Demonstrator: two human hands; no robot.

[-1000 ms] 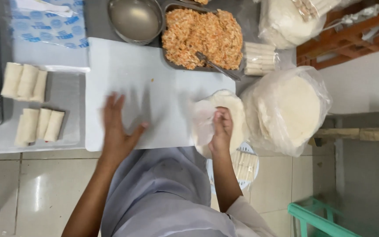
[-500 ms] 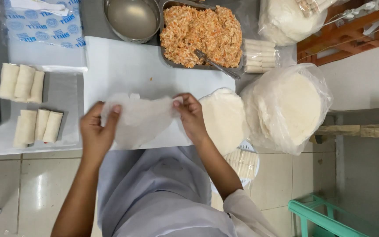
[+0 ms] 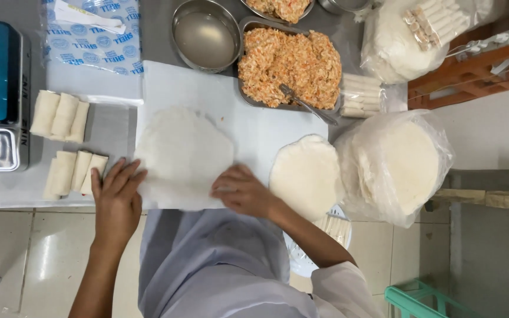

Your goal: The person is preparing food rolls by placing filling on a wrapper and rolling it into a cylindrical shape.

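White board (image 3: 266,126) | wrapper (image 3: 184,156) flat | both hands' fingers (image 3: 122,179) spread on its edges

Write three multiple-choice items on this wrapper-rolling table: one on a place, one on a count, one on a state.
1. Where does the tray of orange filling sit?
A. beyond the white board
B. on the floor
C. on the scale

2. How many finished rolls lie left of the board?
A. two
B. six
C. ten

3. How does the wrapper under the hands lie?
A. rolled tight
B. spread flat
C. folded in half

Answers: 1 A, the tray stands past the board, beside the metal bowl. 2 B, two rows of three. 3 B, the left hand and right hand press its near edge flat.
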